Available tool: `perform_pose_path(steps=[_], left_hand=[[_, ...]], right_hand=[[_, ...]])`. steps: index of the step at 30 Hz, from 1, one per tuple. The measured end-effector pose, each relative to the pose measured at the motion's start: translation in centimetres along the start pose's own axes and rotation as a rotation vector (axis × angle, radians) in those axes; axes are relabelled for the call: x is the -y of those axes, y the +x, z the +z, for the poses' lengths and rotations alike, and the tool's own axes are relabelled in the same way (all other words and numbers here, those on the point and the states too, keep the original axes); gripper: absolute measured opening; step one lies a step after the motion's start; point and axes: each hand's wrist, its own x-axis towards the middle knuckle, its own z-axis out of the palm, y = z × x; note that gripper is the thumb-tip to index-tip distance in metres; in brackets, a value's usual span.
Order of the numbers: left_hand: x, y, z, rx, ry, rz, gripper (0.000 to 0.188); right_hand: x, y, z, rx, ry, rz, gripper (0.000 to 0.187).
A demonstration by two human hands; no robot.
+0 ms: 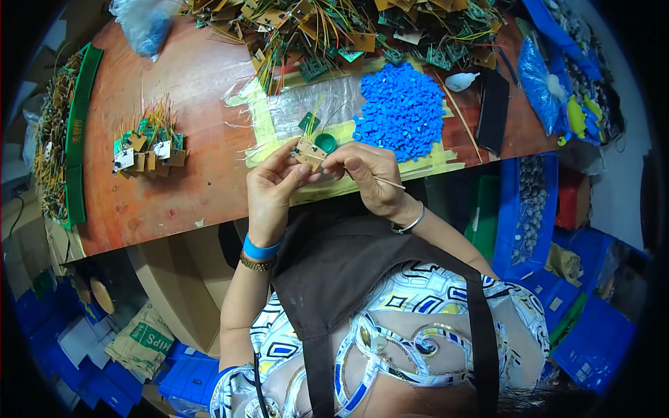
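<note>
My left hand (pixel 277 182) pinches a small tan circuit board (pixel 308 153) between thumb and fingers at the table's near edge. Thin wires rise from it, and a small green board (pixel 309 122) lies just beyond, seemingly joined by them. My right hand (pixel 373 180) is closed around a thin wooden stick (pixel 390 184), whose rear end sticks out to the right. Its fingertips are close to the board's right side; whether the stick's tip touches the board I cannot tell. Just behind the board sits a small round green dish (pixel 325 143). To its right spreads a heap of small blue plastic pieces (pixel 401 111).
Wired circuit boards (pixel 313 31) are piled along the far edge. A smaller board cluster (pixel 150 146) lies left, near a green-edged tray (pixel 75 139). At right are a black slab (pixel 493 111), a white bulb-shaped item (pixel 461 81) and a blue bag (pixel 538 83). Tape (pixel 261 132) borders the work area.
</note>
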Motion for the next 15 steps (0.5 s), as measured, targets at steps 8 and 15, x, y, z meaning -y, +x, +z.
perform_pose_path(steps=[8, 15], left_hand=[[-0.30, -0.29, 0.46, 0.014, -0.007, -0.009, 0.044], [-0.21, -0.11, 0.38, 0.013, -0.014, 0.001, 0.044]], right_hand=[[-0.19, 0.02, 0.14, -0.001, -0.008, -0.010, 0.043], [-0.10, 0.28, -0.07, 0.024, -0.186, -0.187, 0.024]])
